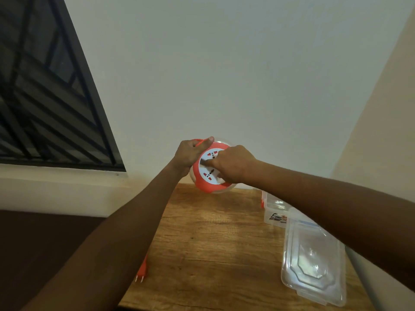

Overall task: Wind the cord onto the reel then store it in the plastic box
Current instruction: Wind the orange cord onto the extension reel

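Note:
I hold a round orange and white cord reel with sockets on its face up above the far end of the wooden table. My left hand grips its left rim, thumb along the top, with the orange cord under the thumb. My right hand is curled on the reel's face, index finger pressed near the centre. The cord's orange plug hangs by the table's left edge. A clear plastic box stands at the far right, partly behind my right forearm.
A clear plastic lid lies flat on the table's right side, near the front. A white wall stands behind the table, and a dark barred window is at the upper left. Dark floor lies left of the table.

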`<move>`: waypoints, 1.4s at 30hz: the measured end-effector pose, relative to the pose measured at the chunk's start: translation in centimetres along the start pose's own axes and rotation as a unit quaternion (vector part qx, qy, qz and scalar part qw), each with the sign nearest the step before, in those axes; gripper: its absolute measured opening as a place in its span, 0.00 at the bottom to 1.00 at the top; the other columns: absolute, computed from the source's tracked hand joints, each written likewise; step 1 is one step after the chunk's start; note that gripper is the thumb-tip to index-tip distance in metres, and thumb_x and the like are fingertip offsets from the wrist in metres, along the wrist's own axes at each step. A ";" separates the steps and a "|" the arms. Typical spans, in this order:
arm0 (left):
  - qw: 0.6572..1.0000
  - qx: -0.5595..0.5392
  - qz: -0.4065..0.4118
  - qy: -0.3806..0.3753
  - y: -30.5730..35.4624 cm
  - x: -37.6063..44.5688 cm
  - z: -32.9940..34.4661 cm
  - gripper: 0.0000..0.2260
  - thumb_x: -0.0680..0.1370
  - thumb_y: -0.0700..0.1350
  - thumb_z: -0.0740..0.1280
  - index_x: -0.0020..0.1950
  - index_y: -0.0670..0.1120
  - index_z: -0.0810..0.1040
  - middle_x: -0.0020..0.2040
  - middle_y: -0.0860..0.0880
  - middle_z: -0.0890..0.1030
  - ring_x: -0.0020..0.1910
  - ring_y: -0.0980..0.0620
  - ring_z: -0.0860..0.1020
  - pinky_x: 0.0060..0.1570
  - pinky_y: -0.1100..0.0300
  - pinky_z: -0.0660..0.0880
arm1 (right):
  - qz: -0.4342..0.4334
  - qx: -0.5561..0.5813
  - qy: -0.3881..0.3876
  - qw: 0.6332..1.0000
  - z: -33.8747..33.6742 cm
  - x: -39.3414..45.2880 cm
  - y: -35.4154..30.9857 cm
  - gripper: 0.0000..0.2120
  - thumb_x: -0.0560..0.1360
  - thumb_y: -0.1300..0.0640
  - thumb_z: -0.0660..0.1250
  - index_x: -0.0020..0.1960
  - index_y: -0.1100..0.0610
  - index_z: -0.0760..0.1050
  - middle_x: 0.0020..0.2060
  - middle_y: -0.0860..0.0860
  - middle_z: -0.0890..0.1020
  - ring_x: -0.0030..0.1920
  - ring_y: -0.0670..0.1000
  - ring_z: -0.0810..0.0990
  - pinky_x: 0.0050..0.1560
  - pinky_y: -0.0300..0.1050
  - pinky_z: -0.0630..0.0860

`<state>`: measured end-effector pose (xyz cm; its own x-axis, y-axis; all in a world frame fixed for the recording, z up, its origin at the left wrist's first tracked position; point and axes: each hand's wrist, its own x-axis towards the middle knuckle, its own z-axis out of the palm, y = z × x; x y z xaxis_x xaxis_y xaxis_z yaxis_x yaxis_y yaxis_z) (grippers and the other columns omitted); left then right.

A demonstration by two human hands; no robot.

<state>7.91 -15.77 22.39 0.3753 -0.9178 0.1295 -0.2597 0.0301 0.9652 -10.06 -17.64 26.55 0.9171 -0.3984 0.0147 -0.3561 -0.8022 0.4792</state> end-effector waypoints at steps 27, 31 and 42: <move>1.000 -0.025 -0.007 0.013 0.4 -0.1 0.3 0.13 0.79 0.59 0.71 0.52 0.51 0.84 0.48 0.47 0.89 0.41 0.47 0.89 0.39 0.57 0.85 | -0.046 -0.025 0.062 0.997 -0.2 -2.1 0.6 0.24 0.73 0.54 0.73 0.67 0.45 0.73 0.73 0.55 0.61 0.61 0.59 0.76 0.43 0.49 0.78; 1.000 -0.020 -0.016 -0.005 0.3 -0.2 0.2 0.13 0.78 0.59 0.72 0.51 0.51 0.85 0.46 0.49 0.89 0.40 0.46 0.89 0.38 0.56 0.85 | -0.141 -0.138 0.001 0.980 -1.1 -2.0 0.8 0.26 0.76 0.54 0.70 0.72 0.46 0.68 0.76 0.56 0.56 0.68 0.62 0.69 0.54 0.56 0.78; 0.999 0.030 0.009 -0.038 0.5 -0.5 0.1 0.14 0.78 0.61 0.71 0.49 0.52 0.86 0.43 0.51 0.89 0.40 0.48 0.88 0.38 0.60 0.83 | -0.177 -0.215 -0.036 0.960 -1.9 0.2 -0.3 0.23 0.80 0.50 0.62 0.74 0.49 0.65 0.66 0.58 0.75 0.63 0.60 0.76 0.58 0.53 0.75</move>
<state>7.54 -15.37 22.82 0.3014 -0.9450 0.1268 -0.3187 0.0255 0.9475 -9.40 -16.60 28.11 0.9468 -0.1761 -0.2694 0.0974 -0.6409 0.7614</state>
